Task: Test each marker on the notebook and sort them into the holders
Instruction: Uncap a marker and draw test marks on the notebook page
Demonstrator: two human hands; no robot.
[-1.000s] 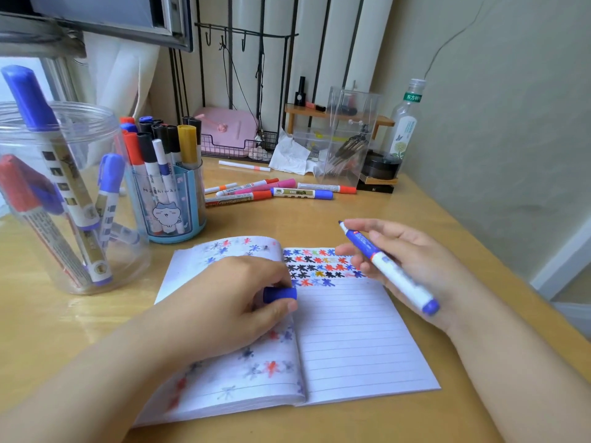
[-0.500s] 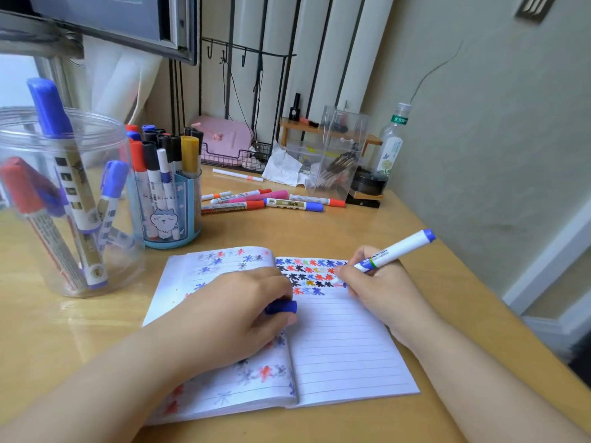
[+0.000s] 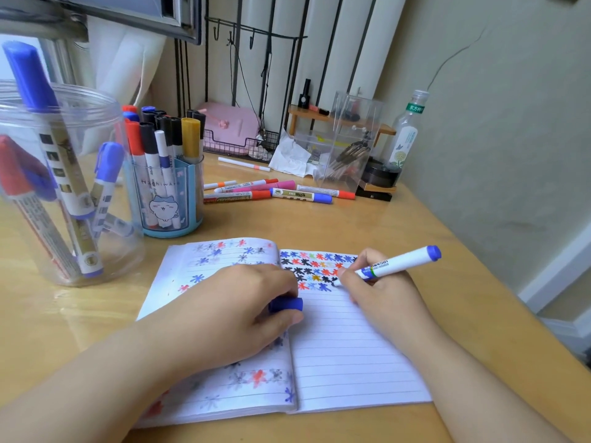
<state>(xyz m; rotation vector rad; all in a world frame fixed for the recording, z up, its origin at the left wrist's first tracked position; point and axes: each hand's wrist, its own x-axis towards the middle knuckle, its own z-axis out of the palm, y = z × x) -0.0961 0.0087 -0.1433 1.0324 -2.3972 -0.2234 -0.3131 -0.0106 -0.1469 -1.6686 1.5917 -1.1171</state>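
Pretty deep into this by now. The open lined notebook (image 3: 351,346) has rows of little coloured test stars across the top of both pages, and both holders are filling up: the big clear plastic jar (image 3: 64,187) on my left has a few markers, the blue cartoon pen cup (image 3: 166,199) is packed. About six loose markers (image 3: 271,191) are lying on the wooden surface (image 3: 415,225) behind the notebook, so those look left to test.

My right hand (image 3: 380,292) pinches the white marker with the blue end (image 3: 396,262), tip down on the right page. My left hand (image 3: 230,308) rests on the notebook, fingers curled round the blue cap (image 3: 286,304).

A second ago the marker was up off the page, tip in the air; now it's flipped and down beside the stars.
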